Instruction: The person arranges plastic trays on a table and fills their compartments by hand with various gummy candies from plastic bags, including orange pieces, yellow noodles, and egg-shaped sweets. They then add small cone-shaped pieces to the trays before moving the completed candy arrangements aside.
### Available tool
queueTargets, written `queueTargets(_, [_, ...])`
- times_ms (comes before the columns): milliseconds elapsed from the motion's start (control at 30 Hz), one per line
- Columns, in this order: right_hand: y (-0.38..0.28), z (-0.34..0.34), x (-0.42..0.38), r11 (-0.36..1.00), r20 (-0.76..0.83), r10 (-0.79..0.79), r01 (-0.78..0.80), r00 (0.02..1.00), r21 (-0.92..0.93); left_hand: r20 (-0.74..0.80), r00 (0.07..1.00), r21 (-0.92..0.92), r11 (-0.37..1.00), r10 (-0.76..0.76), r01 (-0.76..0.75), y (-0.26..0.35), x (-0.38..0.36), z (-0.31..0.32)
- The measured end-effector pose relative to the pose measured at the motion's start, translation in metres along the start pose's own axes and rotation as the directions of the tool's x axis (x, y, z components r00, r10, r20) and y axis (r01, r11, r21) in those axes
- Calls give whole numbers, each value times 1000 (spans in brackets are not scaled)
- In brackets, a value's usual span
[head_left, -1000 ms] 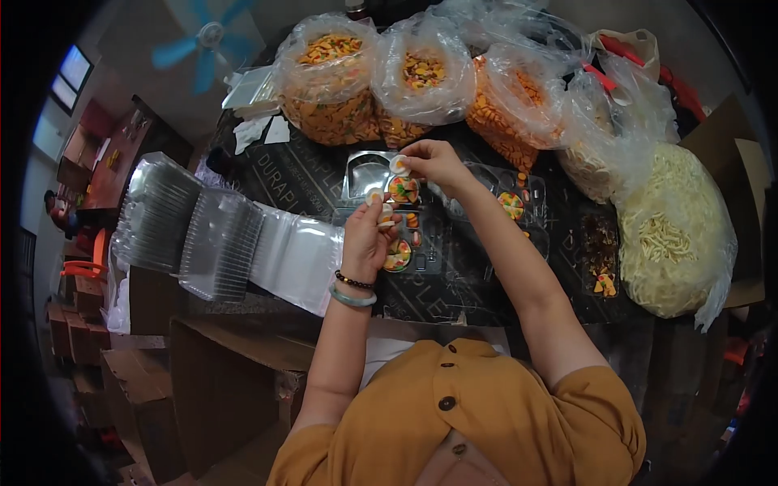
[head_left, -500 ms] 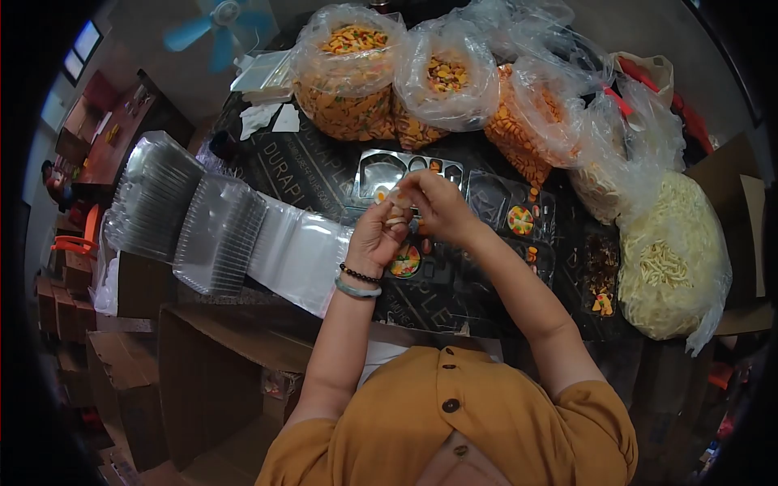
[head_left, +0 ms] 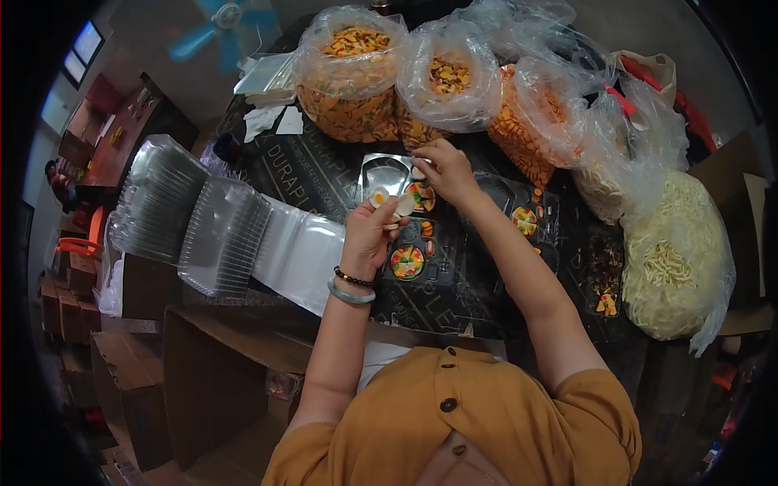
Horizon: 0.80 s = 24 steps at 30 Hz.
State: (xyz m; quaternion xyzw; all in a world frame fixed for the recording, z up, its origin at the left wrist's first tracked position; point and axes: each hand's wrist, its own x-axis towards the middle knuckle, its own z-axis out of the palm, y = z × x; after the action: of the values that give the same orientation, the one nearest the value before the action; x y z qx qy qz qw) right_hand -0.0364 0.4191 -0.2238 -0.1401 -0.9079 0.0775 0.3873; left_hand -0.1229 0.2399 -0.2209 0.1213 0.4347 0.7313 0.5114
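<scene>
My left hand (head_left: 369,236) is closed around several small white egg-like pieces. One egg piece (head_left: 378,197) shows an orange yolk. Between the fingertips of my right hand (head_left: 450,174) is a small white piece (head_left: 420,168), just over the far clear plastic tray (head_left: 371,163). A pizza-like disc (head_left: 420,197) lies in that tray. Nearer me, another tray carries a second pizza-like disc (head_left: 407,262) and small orange and pinkish pieces (head_left: 428,231). Off to the right, partly behind my right forearm, is a tray with a third disc (head_left: 524,220).
Clear bags of orange pieces (head_left: 348,105) and mixed pieces (head_left: 448,77) line the back. At right is a bag of pale strips (head_left: 673,259). Stacked clear trays (head_left: 162,198) and plastic sleeves (head_left: 300,247) lie left. A cardboard box (head_left: 235,348) stands below the table edge.
My hands were together above the trays; now they are apart. My right hand has moved away to the far tray with a white piece, while the left keeps the other pieces.
</scene>
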Motion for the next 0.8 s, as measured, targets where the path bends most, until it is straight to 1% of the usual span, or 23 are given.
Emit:
queueTargets(33, [-13,-10,4,856,293,247,-350,924,381,-2,1000,-5,1000,-6,6,0,-1,1])
queueTargets(67, [-27,-18,3,467,621,315,-687,717,556,39,999,57,998,-34,32,0,-2,3])
queueTargets(100, [-40,-23,-2,353,588,230,-630,775,692,81,995,122,991,-66,56,0,-2,3])
queueTargets(133, [-42,-31,-1,506,595,134,-571,793,646,211,972,120,989,-107,83,-2,1,-5])
queueTargets(167, [-43,-37,-2,644,609,36,-484,793,592,215,970,121,989,-115,90,-5,-1,-7])
queueTargets(200, [-46,-38,-4,516,641,127,-602,757,609,197,972,151,984,-126,97,-2,-8,-3])
queueTargets(233, [-46,-37,-9,515,641,132,-605,756,608,178,975,180,978,-136,103,-2,-14,-1])
queueTargets(267, [-44,-33,-15,487,589,224,-613,776,622,180,974,179,978,-135,103,-3,-19,-4])
queueTargets(300, [-46,-33,-17,458,535,314,-619,784,638,100,989,150,985,-106,90,-4,-25,-10])
queueTargets(333, [-54,-40,-21,683,449,285,-508,847,524,17,997,121,990,-77,75,-4,-32,-17])
queueTargets(367, [-55,-36,-28,682,450,284,-509,847,526,9,998,99,993,-61,60,-4,-39,-25])
queueTargets(400, [-53,-26,-39,850,317,130,-270,939,452,7,998,101,993,-62,61,-4,-44,-29])
queueTargets(433, [-55,-21,-47,944,204,-58,-12,977,328,-31,998,97,994,-47,50,-5,-48,-32])
queueTargets(467, [-57,-15,-55,966,223,-95,35,970,258,-69,997,94,995,-31,38,-5,-52,-34])
queueTargets(500, [-61,-15,-59,965,223,-94,34,970,261,-72,997,96,995,-32,38,-7,-54,-35])
queueTargets(567, [-67,-16,-65,980,312,-189,161,931,114,-76,997,59,998,-23,28,-10,-55,-36])
queueTargets(600, [-70,-19,-65,981,311,-188,160,932,113,-75,997,60,998,-23,28,-10,-57,-34])
queueTargets(667, [-73,-29,-64,980,317,-104,42,943,197,-94,995,85,996,-15,23,-10,-59,-27])
queueTargets(700, [-75,-33,-64,981,313,-98,39,945,187,-84,996,87,996,-18,25,-10,-59,-25])
queueTargets(733, [-78,-36,-64,926,299,20,-131,954,354,-77,997,82,996,-13,19,-10,-59,-22])
queueTargets(767, [-82,-40,-64,815,302,140,-283,943,506,-67,998,76,997,-9,15,-12,-59,-18])
queueTargets(800, [-86,-46,-65,612,449,222,-482,866,627,-48,999,76,997,-16,20,-13,-58,-15])
